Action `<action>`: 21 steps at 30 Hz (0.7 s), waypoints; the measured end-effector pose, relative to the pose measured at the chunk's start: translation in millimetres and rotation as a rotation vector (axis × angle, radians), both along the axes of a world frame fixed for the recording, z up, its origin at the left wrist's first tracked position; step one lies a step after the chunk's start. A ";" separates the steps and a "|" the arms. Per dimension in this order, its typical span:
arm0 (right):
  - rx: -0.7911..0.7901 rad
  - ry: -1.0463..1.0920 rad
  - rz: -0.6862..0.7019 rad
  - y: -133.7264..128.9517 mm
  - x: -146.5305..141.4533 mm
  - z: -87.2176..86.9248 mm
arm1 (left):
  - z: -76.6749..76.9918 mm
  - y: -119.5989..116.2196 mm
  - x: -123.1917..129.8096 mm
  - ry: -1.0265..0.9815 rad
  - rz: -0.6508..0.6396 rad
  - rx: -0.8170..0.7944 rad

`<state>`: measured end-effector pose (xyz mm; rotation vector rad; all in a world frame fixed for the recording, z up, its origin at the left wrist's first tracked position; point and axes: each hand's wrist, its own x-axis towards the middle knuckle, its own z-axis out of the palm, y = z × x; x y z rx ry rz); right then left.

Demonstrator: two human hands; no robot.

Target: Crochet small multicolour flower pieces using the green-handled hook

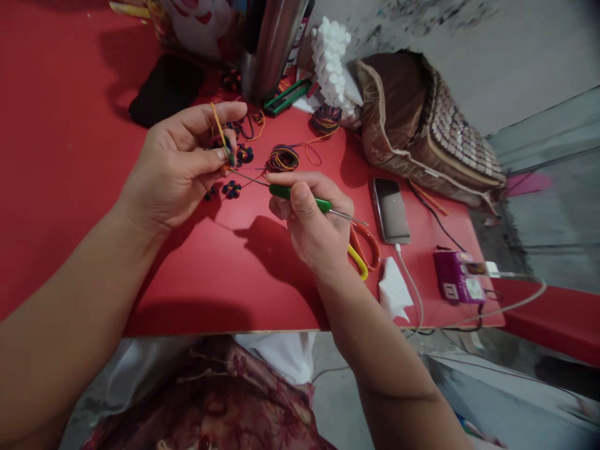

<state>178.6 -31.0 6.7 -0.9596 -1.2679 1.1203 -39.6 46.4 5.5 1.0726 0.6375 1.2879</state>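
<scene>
My left hand [182, 159] pinches a small piece of dark multicoloured crochet [229, 150] between thumb and fingers, with a yellow strand looped over the raised index finger. In my right hand [316, 219] is a crochet hook with a green handle [323, 204], its thin metal shaft pointing left. The shaft's tip meets the lower edge of the crochet piece; the exact contact is too small to tell. Small dark crocheted flowers [231, 190] lie on the red table just beyond my left hand. A coil of multicoloured yarn [283, 159] rests behind my right hand.
Scissors with red and yellow handles [365, 247] lie beside my right wrist. Further right are a phone [391, 210] on a cable, white tissue [394, 290] and a purple box [457, 277]. Behind stand a metal flask [272, 50], a green cutter [287, 98] and a brown bag [422, 125].
</scene>
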 end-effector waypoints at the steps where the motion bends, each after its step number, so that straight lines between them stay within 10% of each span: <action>1: 0.037 0.053 0.028 1.7 -1.0 -2.3 | -0.5 -2.4 2.9 -0.004 0.002 -0.007; 21: -0.016 0.281 -0.005 23.0 -5.4 -9.5 | -1.1 -26.5 34.0 -0.172 0.052 -0.062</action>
